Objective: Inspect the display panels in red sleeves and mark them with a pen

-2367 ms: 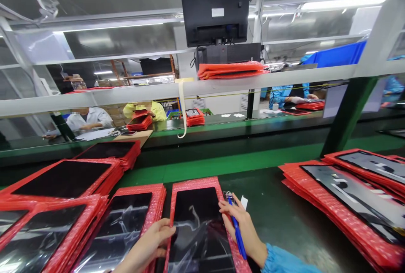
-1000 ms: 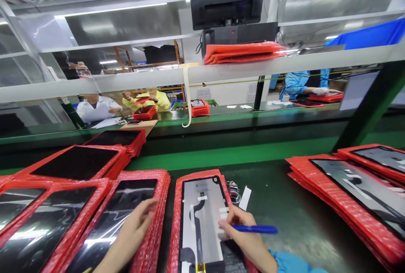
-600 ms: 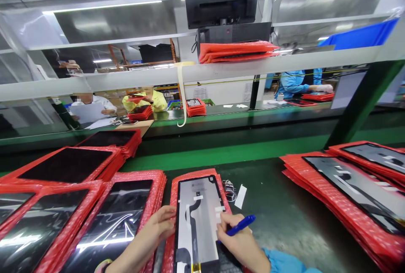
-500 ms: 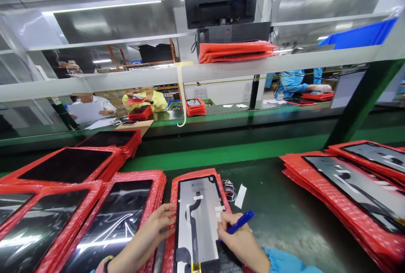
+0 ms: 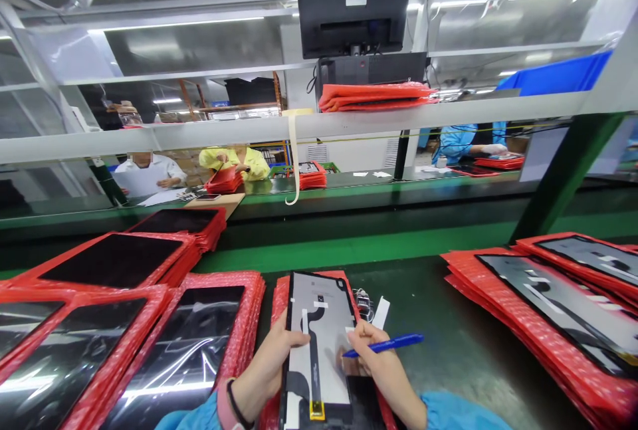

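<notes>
My left hand (image 5: 272, 363) grips the left edge of the display panel (image 5: 319, 343), thumb curled over its pale back, fingers closed on it and hidden beneath. My right hand (image 5: 373, 357) is pinched shut around a blue pen (image 5: 386, 345), whose tip touches the panel's right side near a small white tape strip. The panel lies back-side up, tilted slightly off the red bubble sleeve (image 5: 279, 297) under it, directly between my 2 hands.

As I judge it, the marking on this 1 panel is in progress: the pen is on the surface, but I cannot tell whether any mark is finished. To the left of my left hand lies a stack of sleeved panels (image 5: 194, 337) with dark glass facing up, and further stacks (image 5: 109, 264) sit beyond it. Well to the right of my pen hand rests another pile (image 5: 543, 310) with pale backs showing. Which pile is done I cannot say for certain.

Just beyond my right fingertips lie a white slip (image 5: 381, 312) and a small crumpled clear wrapper (image 5: 363, 300). All this sits on a dark green bench mat (image 5: 448, 350). Ahead runs a green conveyor (image 5: 359, 244), then a grey rail with a monitor (image 5: 353, 1) above it and folded red sleeves (image 5: 373, 94). Other people (image 5: 149, 174) work at the far line.
</notes>
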Available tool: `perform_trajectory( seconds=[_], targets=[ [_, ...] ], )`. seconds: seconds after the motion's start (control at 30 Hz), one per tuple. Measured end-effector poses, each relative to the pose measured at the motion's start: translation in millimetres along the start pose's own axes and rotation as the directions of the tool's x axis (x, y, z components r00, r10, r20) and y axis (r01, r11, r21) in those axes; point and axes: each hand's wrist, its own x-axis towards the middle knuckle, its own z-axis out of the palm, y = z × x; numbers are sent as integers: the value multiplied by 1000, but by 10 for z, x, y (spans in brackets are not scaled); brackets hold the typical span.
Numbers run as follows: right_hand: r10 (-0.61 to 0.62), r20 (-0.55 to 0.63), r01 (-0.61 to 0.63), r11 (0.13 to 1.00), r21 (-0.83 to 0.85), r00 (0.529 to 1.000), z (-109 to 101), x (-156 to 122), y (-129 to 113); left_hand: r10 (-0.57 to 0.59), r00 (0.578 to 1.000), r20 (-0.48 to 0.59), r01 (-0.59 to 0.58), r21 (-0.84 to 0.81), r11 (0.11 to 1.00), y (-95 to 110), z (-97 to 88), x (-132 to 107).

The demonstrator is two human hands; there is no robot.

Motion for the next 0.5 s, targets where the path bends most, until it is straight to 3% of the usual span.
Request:
perform_trajectory(
  seconds=[0.17, 0.5],
  targets=[
    [-164, -80, 164, 986, -11, 983, -84, -90, -311, 110, 994, -7, -110, 32, 993, 98, 19, -75],
    [-361, -206, 385, 918, 90, 909, -240, -15, -1010, 372, 927, -51, -373, 2, 928, 745, 164, -399]
  ],
)
